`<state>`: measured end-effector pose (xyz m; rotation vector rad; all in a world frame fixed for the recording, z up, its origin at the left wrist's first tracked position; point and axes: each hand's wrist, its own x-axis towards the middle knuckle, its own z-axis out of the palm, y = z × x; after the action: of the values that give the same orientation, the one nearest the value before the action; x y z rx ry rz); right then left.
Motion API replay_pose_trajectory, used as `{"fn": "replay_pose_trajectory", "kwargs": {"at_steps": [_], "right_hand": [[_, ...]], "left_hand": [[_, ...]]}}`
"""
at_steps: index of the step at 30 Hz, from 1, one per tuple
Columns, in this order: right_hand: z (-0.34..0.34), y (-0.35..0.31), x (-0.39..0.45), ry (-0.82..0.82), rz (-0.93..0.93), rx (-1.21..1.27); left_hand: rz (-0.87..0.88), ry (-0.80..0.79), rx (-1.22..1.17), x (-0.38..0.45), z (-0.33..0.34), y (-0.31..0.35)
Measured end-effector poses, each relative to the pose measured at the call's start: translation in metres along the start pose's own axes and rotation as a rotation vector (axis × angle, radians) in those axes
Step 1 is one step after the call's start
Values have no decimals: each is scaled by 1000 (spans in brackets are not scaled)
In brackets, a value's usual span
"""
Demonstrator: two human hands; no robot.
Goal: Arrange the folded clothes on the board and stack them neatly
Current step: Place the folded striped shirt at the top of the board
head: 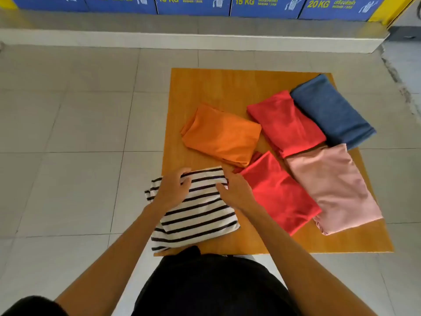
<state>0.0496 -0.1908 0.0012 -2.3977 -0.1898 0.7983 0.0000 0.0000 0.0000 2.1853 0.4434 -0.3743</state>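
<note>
A wooden board [218, 87] lies on the tiled floor. On it rest folded clothes: an orange one [221, 135] in the middle, a red one [287, 124] beside a blue one [330, 110] at the far right, a second red one [280, 192] and a pink one [335, 188] nearer me. A black-and-white striped folded garment [198, 220] sits at the board's near left corner, partly overhanging the floor. My left hand [173, 188] and my right hand [237, 190] both grip its far edge, fingers curled over the fabric.
Grey floor tiles [68, 133] surround the board. A low white step [182, 42] runs across the back, with blue machine panels [193, 5] above it. My dark-clothed knees [211, 286] are just below the board's near edge.
</note>
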Motion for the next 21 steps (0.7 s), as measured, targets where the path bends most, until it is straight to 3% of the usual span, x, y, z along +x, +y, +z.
{"fn": "replay_pose_trajectory", "kwargs": {"at_steps": [3,7,10,12,15,18,21], "right_hand": [[9,5,-4,90,66,-46],[14,11,-6,49,70,-45],[18,8,-6,57,129,-19],[21,5,-8,91,117,61],[24,3,-11,125,157,187],[27,2,-12,-19,346,529],[32,-2,-14,-101,365,639]], "left_hand": [[-33,296,-34,-18,5,-13],[-324,440,-171,-49,6,-37],[-550,317,-321,-65,7,-50],[-571,238,-323,-73,7,-60],[-575,259,-368,-76,-3,-68],[-609,179,-468,-69,-10,-67],[-650,118,-539,-61,-9,-63]]}}
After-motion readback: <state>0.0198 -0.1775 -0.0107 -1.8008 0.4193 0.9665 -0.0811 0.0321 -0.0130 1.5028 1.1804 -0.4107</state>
